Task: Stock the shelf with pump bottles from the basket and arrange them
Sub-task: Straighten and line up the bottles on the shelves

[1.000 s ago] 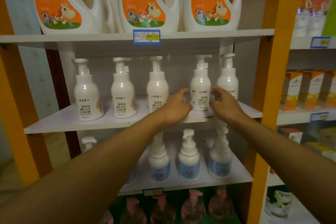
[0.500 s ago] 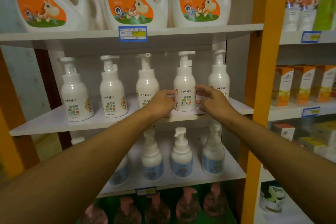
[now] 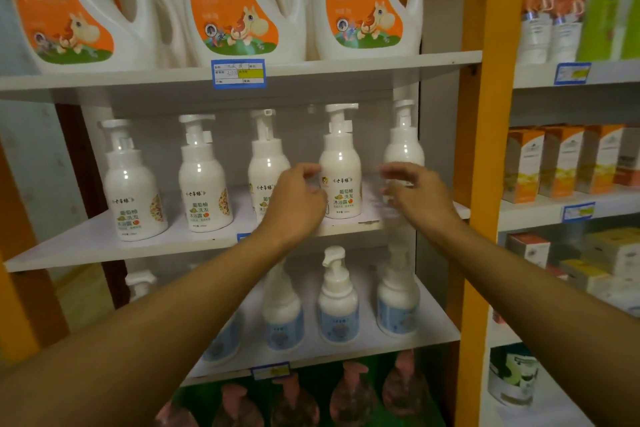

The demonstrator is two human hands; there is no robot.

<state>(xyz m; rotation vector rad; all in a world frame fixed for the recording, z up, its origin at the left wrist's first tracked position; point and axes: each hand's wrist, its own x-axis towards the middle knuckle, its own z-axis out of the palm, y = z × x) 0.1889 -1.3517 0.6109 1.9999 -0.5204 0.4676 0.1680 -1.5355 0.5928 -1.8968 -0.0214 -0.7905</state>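
Five white pump bottles stand in a row on the middle shelf. The fourth bottle stands upright with its label facing me. My left hand hovers at its left side with fingers loosely curled, at or just off the bottle's edge, and partly covers the third bottle. My right hand is blurred, its fingers spread. It sits a gap away from the fourth bottle's right side and in front of the fifth bottle. Neither hand holds anything. No basket is in view.
Big white jugs with orange labels fill the top shelf. Blue-labelled pump bottles stand on the shelf below, pink bottles under that. An orange upright post bounds the bay on the right, with orange boxes beyond.
Both hands were pressed against the sides of the fourth bottle; they have now come off it and moved slightly apart. The bottle stays standing on the shelf.
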